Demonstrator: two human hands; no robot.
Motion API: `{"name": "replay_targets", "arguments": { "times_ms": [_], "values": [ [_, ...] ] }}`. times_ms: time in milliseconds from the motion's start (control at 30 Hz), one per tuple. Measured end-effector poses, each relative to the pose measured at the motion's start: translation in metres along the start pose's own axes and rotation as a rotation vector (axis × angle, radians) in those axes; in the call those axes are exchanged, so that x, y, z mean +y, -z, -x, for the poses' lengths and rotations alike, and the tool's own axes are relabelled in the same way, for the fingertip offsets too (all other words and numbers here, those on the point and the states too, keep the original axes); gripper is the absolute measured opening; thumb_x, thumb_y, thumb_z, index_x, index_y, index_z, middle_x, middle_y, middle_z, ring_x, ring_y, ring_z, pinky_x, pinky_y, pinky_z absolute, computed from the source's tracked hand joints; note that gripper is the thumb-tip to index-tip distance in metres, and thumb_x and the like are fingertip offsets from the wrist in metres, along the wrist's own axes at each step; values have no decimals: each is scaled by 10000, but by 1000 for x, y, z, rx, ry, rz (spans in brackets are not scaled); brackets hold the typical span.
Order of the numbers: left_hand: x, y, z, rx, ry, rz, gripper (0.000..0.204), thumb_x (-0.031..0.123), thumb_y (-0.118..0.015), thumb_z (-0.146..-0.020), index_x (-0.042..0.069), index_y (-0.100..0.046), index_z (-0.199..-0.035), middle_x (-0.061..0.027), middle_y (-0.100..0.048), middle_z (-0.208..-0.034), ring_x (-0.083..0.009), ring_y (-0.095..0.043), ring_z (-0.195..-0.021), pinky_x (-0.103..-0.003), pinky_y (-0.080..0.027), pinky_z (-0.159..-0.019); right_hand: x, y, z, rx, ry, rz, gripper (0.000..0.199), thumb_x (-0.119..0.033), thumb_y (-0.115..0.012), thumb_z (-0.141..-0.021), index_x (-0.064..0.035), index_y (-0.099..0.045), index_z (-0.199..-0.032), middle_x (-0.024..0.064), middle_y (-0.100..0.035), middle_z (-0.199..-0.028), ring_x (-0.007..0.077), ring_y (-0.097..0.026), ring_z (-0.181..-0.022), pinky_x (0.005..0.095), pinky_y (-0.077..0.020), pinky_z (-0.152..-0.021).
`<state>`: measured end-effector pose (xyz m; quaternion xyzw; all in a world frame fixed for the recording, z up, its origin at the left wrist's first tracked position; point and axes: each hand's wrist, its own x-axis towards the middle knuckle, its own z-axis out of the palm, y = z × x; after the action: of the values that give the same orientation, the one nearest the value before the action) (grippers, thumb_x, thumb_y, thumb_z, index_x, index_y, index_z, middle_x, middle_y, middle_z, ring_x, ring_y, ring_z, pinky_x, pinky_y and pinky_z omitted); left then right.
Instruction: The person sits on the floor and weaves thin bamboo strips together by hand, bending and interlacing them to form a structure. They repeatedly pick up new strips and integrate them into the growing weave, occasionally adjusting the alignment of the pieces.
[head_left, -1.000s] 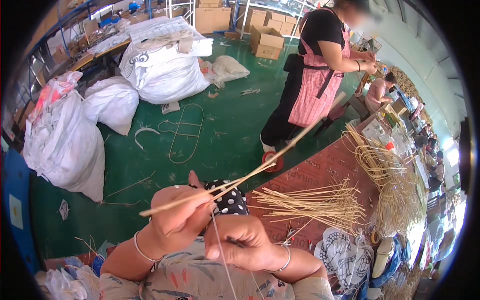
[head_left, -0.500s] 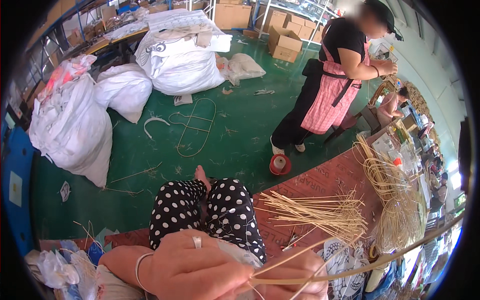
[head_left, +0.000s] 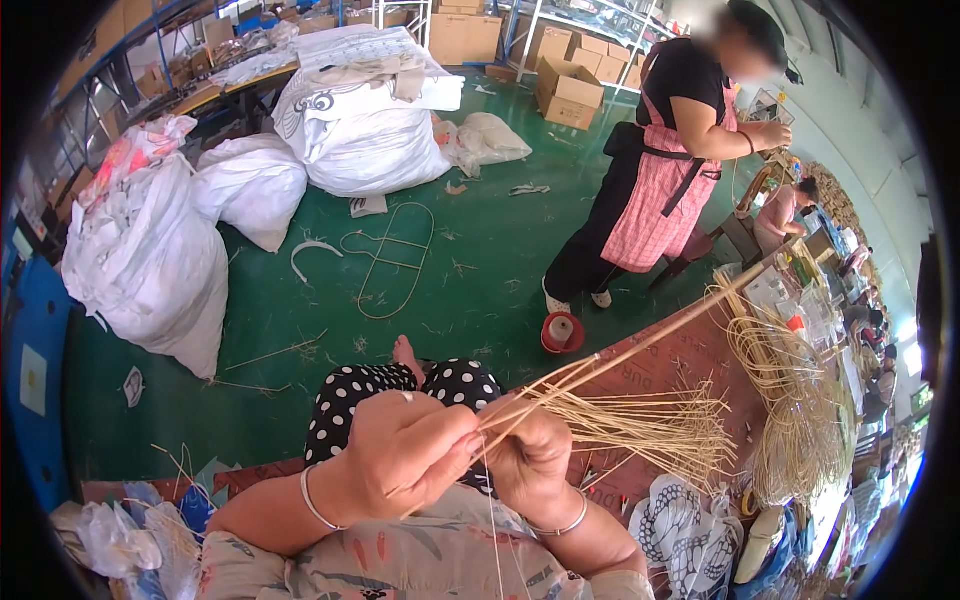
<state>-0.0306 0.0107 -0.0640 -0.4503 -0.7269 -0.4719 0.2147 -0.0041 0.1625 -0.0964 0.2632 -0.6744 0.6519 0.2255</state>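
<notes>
Straw-coloured bamboo, by the look of it, is what the person has in both fists: a few bamboo strips held above the lap, their long end slanting up and out to the right over a reddish-brown board. The left hand is pinched closed at the near end, thumb pressed to curled fingers; the right hand is wrapped round the strips just beside it. The two are so close I can't tell whether they touch. A thin white thread hangs from about the left fingertips, down across the flowered shirt.

From where I stand, the weak spot would be that pinch. Were it to ease, the thread could go slack and the strips slide out of line where they cross. The far end reaches a long way from the grip, so a knock there could twist the lot, and the loose thread might catch on the right wrist's bangle.

The strips themselves look smooth and slim, one thicker than its companions, the finer ones crossing it at a narrow angle. The thick one runs nearly straight, browner towards its tip. Whether anything is knotted, the fingers hide.
</notes>
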Motion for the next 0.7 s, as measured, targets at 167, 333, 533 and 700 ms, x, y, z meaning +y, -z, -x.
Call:
{"name": "replay_targets", "arguments": {
  "times_ms": [167,333,533,700],
  "values": [
    [7,9,-10,39,46,33,100,-34,-594,-695,19,-543,-763,-60,-495,-540,-176,-448,-405,-285,-324,-379,-24,2,-15,-125,-16,78,118,-17,-682,-711,-32,-573,-754,74,-598,-751,182,-569,-662,273,-447,-581],
    [13,10,-12,99,67,112,133,-51,-610,-657,14,-548,-755,-56,-490,-520,-178,-441,-407,-278,-307,-374,-60,7,-18,-352,-91,-432,133,-106,-640,-753,-6,-554,-740,81,-567,-653,212,-534,-534,322,-419,-490],
    [34,24,-12,17,-85,254,171,-11,-626,-620,-3,-570,-782,-53,-547,-557,-139,-466,-387,-264,-337,-357,-73,-6,-8,-407,-202,-1325,113,-104,-601,-748,5,-582,-770,105,-561,-617,187,-536,-515,306,-404,-441],
    [44,32,-15,-106,-109,322,193,13,-654,-644,-13,-561,-810,-82,-566,-569,-138,-489,-394,-244,-363,-355,-47,-25,21,-113,428,-841,105,-91,-577,-737,11,-596,-757,114,-553,-582,158,-528,-469,283,-383,-387]
  ]
}}
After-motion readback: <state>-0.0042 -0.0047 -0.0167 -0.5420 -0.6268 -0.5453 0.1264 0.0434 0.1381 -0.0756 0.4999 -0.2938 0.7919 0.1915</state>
